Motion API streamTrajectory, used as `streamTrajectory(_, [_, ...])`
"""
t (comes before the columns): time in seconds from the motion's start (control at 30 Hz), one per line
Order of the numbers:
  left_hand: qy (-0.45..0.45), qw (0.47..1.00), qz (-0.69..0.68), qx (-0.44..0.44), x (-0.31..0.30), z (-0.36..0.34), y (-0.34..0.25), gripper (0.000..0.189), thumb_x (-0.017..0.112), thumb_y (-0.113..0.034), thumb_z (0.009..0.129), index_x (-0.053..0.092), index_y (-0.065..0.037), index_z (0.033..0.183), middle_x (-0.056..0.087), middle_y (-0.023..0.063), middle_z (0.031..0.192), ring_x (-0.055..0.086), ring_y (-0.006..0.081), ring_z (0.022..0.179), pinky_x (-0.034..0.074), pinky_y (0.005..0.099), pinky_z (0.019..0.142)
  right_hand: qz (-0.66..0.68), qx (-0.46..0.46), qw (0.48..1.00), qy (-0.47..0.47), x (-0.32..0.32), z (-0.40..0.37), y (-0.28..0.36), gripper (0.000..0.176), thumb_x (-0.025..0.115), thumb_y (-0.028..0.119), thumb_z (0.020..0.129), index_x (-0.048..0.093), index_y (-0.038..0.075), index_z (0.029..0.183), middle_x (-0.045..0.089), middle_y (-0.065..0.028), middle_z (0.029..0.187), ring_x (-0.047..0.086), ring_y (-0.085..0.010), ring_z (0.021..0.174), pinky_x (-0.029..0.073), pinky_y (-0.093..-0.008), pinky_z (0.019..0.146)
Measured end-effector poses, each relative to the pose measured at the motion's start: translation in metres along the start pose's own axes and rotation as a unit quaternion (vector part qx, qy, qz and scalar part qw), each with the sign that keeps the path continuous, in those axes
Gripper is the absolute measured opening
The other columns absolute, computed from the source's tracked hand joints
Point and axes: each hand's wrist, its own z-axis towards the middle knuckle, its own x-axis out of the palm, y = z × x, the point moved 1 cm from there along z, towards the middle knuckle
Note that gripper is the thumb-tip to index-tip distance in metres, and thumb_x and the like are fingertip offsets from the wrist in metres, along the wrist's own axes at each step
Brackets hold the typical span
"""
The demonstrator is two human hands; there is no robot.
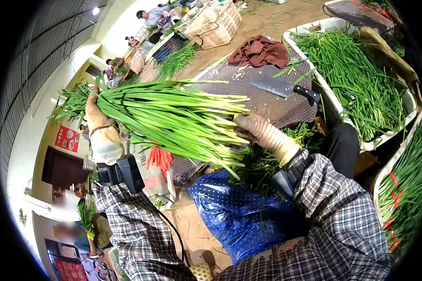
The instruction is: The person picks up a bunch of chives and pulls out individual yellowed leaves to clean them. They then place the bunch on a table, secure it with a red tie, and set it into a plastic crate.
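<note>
Blue dotted cloth covers the lap; above it gloved hands hold a chive bundle level — left hand clenched round the leaves, right hand fingers cupping the stalk ends, seemingly to even them. Beyond, a cleaver rests on the cloth-covered surface — a crate of greens behind.

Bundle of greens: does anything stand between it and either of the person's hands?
Nothing visible does. The left hand is closed round the bundle of greens near its leafy end, and the right hand lies against the stalk ends; whether its fingers close on them cannot be told.
</note>
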Motion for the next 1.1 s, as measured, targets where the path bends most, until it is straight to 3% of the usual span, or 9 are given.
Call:
streamTrajectory(0.13, [0.009,1.000,-0.003,0.010,0.014,-0.016,0.000,0.027,0.052,-0.021,0.087,0.057,-0.002,0.106,0.063,0.0127,0.093,0.063,0.0275,0.078,0.053,0.0378,0.069,-0.073,-0.111,0.990,-0.041,0.000,0.013,-0.008,0.036,0.056,0.026,0.086,0.055,0.005,0.115,0.062,-0.0150,0.103,0.059,-0.0232,0.094,0.046,-0.0334,0.081])
streamTrajectory(0.2, [0.050,0.998,0.001,0.033,0.006,-0.011,0.002,0.027,0.052,-0.022,0.087,0.057,-0.002,0.105,0.064,0.0123,0.092,0.063,0.0264,0.078,0.054,0.0371,0.069,-0.677,-0.251,0.686,-0.088,-0.016,-0.006,-0.017,0.036,0.054,0.013,0.081,0.054,0.008,0.117,0.059,-0.0184,0.107,0.057,-0.0320,0.097,0.045,-0.0389,0.084])
streamTrajectory(0.33, [0.042,0.999,-0.005,0.014,0.012,-0.019,0.005,0.025,0.053,-0.022,0.086,0.058,-0.004,0.103,0.064,0.0109,0.088,0.063,0.0251,0.076,0.054,0.0357,0.067,-0.553,-0.322,0.767,-0.056,-0.052,-0.023,-0.032,0.033,0.055,0.005,0.076,0.057,0.007,0.109,0.061,-0.0156,0.101,0.058,-0.0321,0.094,0.048,-0.0389,0.080])
streamTrajectory(0.4, [0.033,0.998,0.002,0.058,0.012,-0.023,0.008,0.025,0.053,-0.022,0.086,0.059,-0.004,0.102,0.064,0.0103,0.086,0.063,0.0245,0.074,0.054,0.0354,0.066,-0.049,-0.016,0.991,-0.121,-0.042,-0.062,-0.010,0.030,0.058,0.009,0.078,0.058,0.006,0.108,0.062,-0.0143,0.099,0.059,-0.0301,0.093,0.049,-0.0342,0.077])
streamTrajectory(0.57, [0.057,0.997,-0.028,0.044,0.016,-0.019,0.024,0.021,0.056,-0.025,0.085,0.059,-0.005,0.091,0.062,0.0069,0.075,0.060,0.0212,0.064,0.051,0.0318,0.059,-0.814,0.123,0.551,-0.140,-0.017,-0.107,0.001,0.048,0.064,0.014,0.074,0.048,0.013,0.120,0.053,-0.0116,0.117,0.053,-0.0297,0.102,0.044,-0.0397,0.083])
streamTrajectory(0.7, [0.057,0.996,-0.070,0.018,0.046,-0.013,0.033,0.020,0.061,-0.023,0.084,0.061,-0.004,0.087,0.061,0.0052,0.072,0.059,0.0191,0.061,0.050,0.0305,0.060,-0.607,-0.150,0.773,-0.109,0.008,-0.099,0.019,0.010,0.061,0.013,0.078,0.063,0.003,0.080,0.060,-0.0124,0.062,0.059,-0.0307,0.058,0.047,-0.0364,0.055])
streamTrajectory(0.87, [0.100,0.989,-0.095,0.058,0.076,-0.028,0.023,0.025,0.060,-0.025,0.086,0.062,-0.001,0.091,0.063,0.0056,0.079,0.060,0.0165,0.068,0.050,0.0278,0.063,-0.175,0.089,0.976,0.098,0.018,-0.054,-0.009,0.033,0.053,0.026,0.088,0.056,0.009,0.116,0.057,-0.0105,0.114,0.055,-0.0233,0.100,0.046,-0.0356,0.082])
streamTrajectory(0.9, [0.107,0.986,-0.114,0.057,0.078,-0.044,0.026,0.028,0.061,-0.027,0.085,0.061,-0.001,0.095,0.063,0.0057,0.082,0.060,0.0167,0.070,0.051,0.0278,0.066,0.112,0.170,0.972,0.117,0.011,-0.049,-0.035,0.036,0.046,0.029,0.092,0.052,0.012,0.124,0.051,-0.0076,0.128,0.048,-0.0242,0.114,0.043,-0.0388,0.089])
streamTrajectory(1.1, [0.095,0.994,-0.020,-0.052,0.027,-0.169,0.062,0.044,0.059,-0.034,0.086,0.054,-0.001,0.114,0.057,0.0106,0.113,0.051,0.0204,0.108,0.037,0.0349,0.097,0.391,0.091,0.878,0.260,-0.022,-0.018,-0.147,0.056,0.030,0.052,0.088,0.031,0.022,0.136,0.028,-0.0029,0.144,0.024,-0.0276,0.132,0.011,-0.0576,0.105])
